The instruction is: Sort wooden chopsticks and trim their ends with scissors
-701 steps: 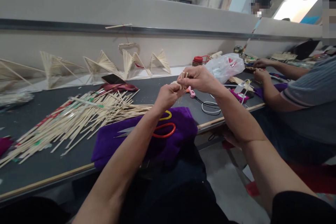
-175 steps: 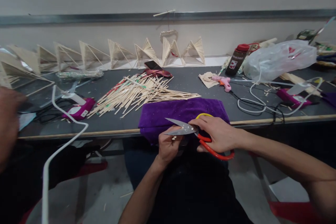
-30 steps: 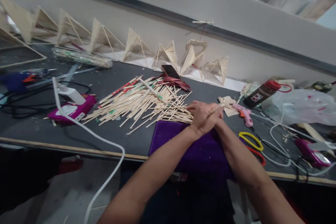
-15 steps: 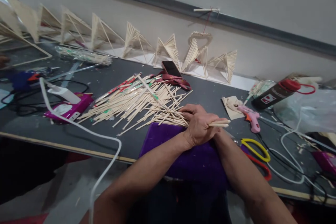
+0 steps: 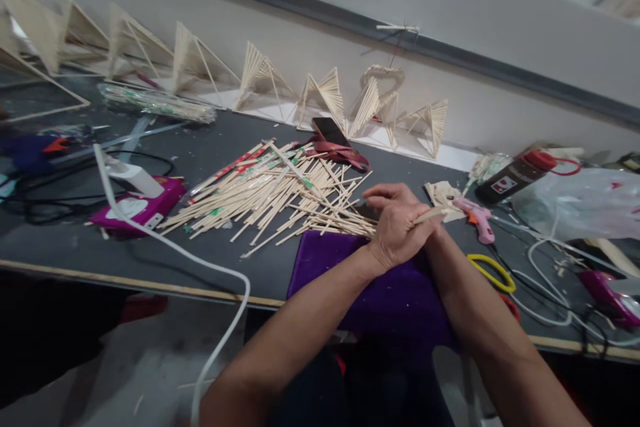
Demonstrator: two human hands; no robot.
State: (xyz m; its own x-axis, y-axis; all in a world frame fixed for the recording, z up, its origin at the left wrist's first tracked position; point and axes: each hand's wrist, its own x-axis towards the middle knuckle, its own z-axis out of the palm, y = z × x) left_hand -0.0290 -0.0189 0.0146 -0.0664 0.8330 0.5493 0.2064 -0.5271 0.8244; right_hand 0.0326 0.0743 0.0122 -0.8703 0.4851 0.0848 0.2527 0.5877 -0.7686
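My left hand (image 5: 400, 235) is closed around a few thin wooden sticks (image 5: 434, 213), whose ends poke out to the right. Behind and partly covered by it, my right hand (image 5: 393, 192) reaches leftward with its visible fingers apart, beside the right end of a loose pile of wooden sticks (image 5: 265, 197); most of its palm is hidden. Both forearms cross above a purple mat (image 5: 325, 267) at the table's front edge. Plastic wrappers with green and red marks lie among the piled sticks.
Fan-shaped stick structures (image 5: 260, 77) line the wall. A phone (image 5: 329, 130) lies behind the pile. To the right are a pink glue gun (image 5: 479, 219), a dark bottle (image 5: 515, 177) and yellow-handled scissors (image 5: 493, 273). A white cable (image 5: 220, 270) hangs from the magenta power strip (image 5: 140, 207).
The view has shifted slightly. My hands have moved a little right and up, with the right fingers drawn back from the pile's edge. The held sticks now tilt more upward.
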